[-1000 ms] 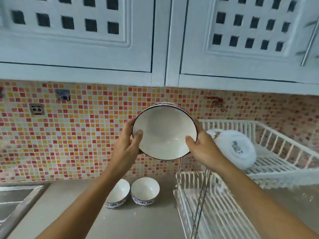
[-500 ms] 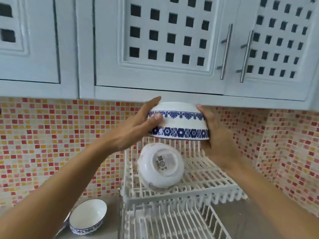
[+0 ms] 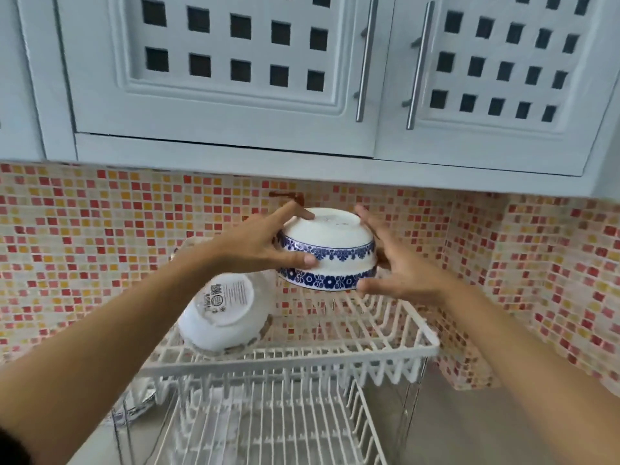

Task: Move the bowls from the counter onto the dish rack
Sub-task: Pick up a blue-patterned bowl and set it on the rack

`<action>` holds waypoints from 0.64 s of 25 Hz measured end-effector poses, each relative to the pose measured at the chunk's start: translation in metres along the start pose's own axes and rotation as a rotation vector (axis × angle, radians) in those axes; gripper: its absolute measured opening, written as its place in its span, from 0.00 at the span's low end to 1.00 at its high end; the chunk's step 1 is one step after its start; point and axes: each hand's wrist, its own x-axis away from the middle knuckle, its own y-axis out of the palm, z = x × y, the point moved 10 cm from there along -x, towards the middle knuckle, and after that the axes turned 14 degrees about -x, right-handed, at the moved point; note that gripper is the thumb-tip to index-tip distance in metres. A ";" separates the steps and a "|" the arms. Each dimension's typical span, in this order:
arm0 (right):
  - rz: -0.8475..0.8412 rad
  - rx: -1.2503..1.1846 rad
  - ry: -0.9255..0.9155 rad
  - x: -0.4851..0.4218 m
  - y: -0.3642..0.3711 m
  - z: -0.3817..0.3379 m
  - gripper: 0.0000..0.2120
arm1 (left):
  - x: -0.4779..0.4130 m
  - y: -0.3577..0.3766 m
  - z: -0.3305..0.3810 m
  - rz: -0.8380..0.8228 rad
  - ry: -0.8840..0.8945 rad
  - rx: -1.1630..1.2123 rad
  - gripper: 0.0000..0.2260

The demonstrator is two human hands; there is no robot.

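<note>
A white bowl with blue flower bands [image 3: 330, 250] hangs upside down just above the back of the white dish rack's upper tier [image 3: 295, 355]. My left hand [image 3: 258, 245] grips its left side, thumb on the blue band. My right hand [image 3: 396, 263] holds its right side with the fingers spread along the wall. A second white bowl [image 3: 224, 310] with a label on its base leans tilted at the left of the same tier.
The rack's lower tier [image 3: 268, 427] of white wires lies below, near me. White cabinets [image 3: 235, 78] with metal handles hang close overhead. A mosaic tile wall [image 3: 84, 229] runs behind and turns a corner at the right. Grey counter [image 3: 469, 431] shows right of the rack.
The bowl was turned upside down and carried right from above the counter to the rack, then lowered toward the upper tier's back. The bowls on the counter have left the view.
</note>
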 end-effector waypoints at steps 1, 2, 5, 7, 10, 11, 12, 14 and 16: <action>-0.026 -0.057 0.026 -0.003 0.003 0.008 0.53 | -0.007 0.011 -0.002 -0.039 -0.012 -0.007 0.32; -0.038 -0.091 0.048 -0.007 0.005 0.014 0.53 | -0.014 0.020 -0.004 -0.078 -0.023 -0.022 0.31; -0.067 -0.140 0.088 -0.023 0.011 0.037 0.51 | -0.028 0.046 -0.017 -0.195 -0.100 0.008 0.28; -0.089 -0.108 0.100 -0.033 0.016 0.052 0.50 | -0.035 0.058 -0.030 -0.259 -0.156 0.009 0.31; -0.139 -0.027 0.116 -0.044 0.025 0.067 0.52 | -0.043 0.075 -0.042 -0.389 -0.220 -0.125 0.43; -0.151 0.015 0.117 -0.047 0.027 0.070 0.53 | -0.046 0.082 -0.042 -0.442 -0.216 -0.173 0.45; -0.163 0.069 0.112 -0.050 0.028 0.073 0.55 | -0.048 0.088 -0.041 -0.486 -0.206 -0.210 0.46; -0.175 0.162 0.123 -0.053 0.028 0.079 0.56 | -0.054 0.095 -0.041 -0.536 -0.206 -0.276 0.46; -0.186 0.216 0.154 -0.053 0.026 0.085 0.55 | -0.060 0.099 -0.043 -0.556 -0.230 -0.339 0.48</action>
